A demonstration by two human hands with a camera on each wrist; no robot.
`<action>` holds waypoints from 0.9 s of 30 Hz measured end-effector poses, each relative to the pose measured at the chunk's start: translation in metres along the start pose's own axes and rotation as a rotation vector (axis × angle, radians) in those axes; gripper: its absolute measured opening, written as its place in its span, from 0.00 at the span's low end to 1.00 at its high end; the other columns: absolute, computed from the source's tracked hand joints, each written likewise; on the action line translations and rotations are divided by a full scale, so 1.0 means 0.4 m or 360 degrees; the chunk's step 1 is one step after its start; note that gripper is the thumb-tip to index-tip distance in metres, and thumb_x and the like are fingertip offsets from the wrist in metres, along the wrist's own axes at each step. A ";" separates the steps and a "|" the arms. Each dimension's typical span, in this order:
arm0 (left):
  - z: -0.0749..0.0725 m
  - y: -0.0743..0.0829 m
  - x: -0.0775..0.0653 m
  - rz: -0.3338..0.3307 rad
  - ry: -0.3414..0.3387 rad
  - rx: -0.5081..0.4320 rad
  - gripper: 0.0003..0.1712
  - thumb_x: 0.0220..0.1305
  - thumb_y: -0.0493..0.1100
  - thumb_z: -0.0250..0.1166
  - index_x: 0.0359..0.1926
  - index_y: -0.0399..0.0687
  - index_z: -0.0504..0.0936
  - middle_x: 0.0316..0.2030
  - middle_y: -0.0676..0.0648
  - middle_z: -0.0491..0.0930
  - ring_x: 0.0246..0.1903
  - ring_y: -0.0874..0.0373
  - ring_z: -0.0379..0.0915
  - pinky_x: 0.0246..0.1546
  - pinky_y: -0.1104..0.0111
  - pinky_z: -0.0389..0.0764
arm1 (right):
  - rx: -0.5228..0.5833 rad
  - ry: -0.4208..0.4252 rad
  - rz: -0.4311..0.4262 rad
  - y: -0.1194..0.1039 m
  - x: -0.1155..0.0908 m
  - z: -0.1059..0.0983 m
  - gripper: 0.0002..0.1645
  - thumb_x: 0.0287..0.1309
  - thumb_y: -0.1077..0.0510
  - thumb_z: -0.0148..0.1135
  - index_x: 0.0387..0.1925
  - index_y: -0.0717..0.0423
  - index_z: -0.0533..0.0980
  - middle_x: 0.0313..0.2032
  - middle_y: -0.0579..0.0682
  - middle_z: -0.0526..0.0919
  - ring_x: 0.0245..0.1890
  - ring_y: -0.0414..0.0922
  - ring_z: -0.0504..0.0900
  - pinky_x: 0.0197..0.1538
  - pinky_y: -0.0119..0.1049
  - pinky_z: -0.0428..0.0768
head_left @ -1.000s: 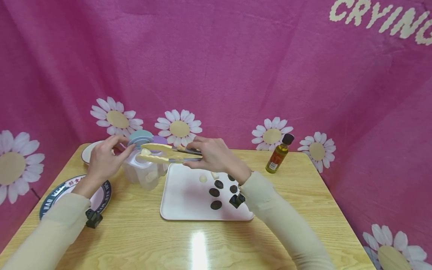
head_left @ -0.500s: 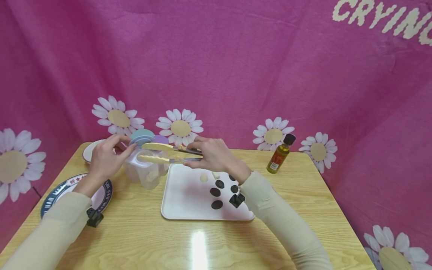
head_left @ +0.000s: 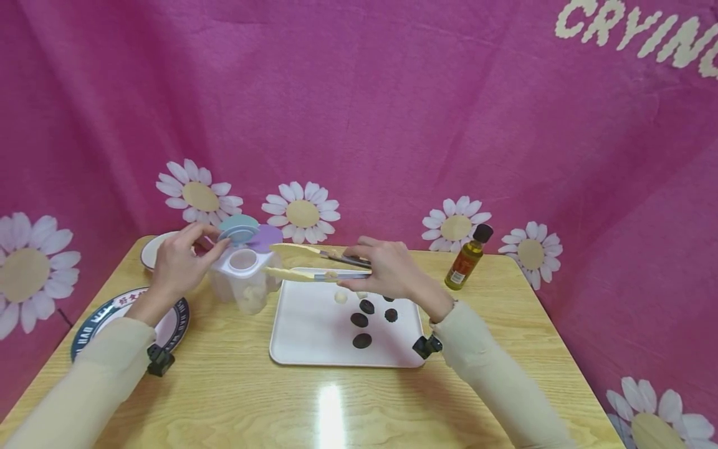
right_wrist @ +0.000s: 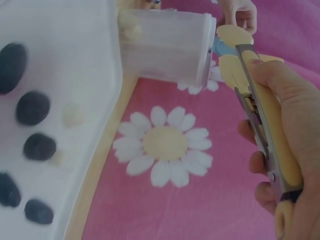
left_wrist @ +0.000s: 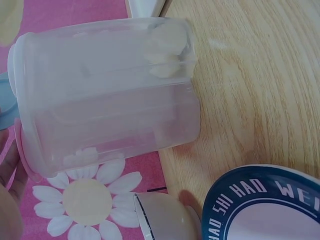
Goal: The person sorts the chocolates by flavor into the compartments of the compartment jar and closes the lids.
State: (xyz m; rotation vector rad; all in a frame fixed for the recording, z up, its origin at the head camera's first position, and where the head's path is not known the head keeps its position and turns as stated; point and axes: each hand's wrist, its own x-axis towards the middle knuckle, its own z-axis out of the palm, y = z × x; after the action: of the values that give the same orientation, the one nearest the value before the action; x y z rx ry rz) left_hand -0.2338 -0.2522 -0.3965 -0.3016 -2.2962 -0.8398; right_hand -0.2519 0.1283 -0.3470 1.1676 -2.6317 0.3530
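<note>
My left hand (head_left: pixel 182 260) pinches the raised blue lid (head_left: pixel 238 232) of a clear plastic container (head_left: pixel 249 293). The round opening under that lid is uncovered, and pale pieces (left_wrist: pixel 167 40) lie at the container's bottom in the left wrist view. A purple lid (head_left: pixel 266 238) is beside the blue one; a pink lid (left_wrist: pixel 22 155) shows in the left wrist view. My right hand (head_left: pixel 392 271) grips yellow-tipped tongs (head_left: pixel 287 274) just right of the container, above the tray's far edge. The tongs' tips are spread with nothing between them.
On the white tray (head_left: pixel 314 343) lie several dark oval pieces (head_left: pixel 362 340) and a few pale round ones (head_left: pixel 340 297). An oil bottle (head_left: pixel 465 259) stands at the back right. A dark-rimmed plate (head_left: pixel 182 318) and a white bowl (head_left: pixel 153 251) are on the left.
A pale piece between the tongs' tips over the container's opening has left them. The tongs and right hand have moved right, off the opening. The left hand has stayed at the blue lid.
</note>
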 end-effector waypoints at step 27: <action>0.000 0.006 -0.003 -0.0047 -0.0017 0.0003 0.12 0.63 0.36 0.76 0.45 0.38 0.84 0.34 0.39 0.85 0.29 0.55 0.75 0.33 0.92 0.64 | -0.0113 -0.0191 0.0197 0.149 -0.209 0.035 0.25 0.55 0.36 0.76 0.45 0.48 0.88 0.34 0.43 0.86 0.24 0.33 0.69 0.25 0.27 0.63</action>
State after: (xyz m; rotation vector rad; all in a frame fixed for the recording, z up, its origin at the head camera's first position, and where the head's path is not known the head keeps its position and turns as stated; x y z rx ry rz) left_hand -0.2319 -0.2503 -0.3964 -0.2729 -2.3164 -0.8527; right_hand -0.2435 0.2206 -0.3936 1.0368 -2.8032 0.2162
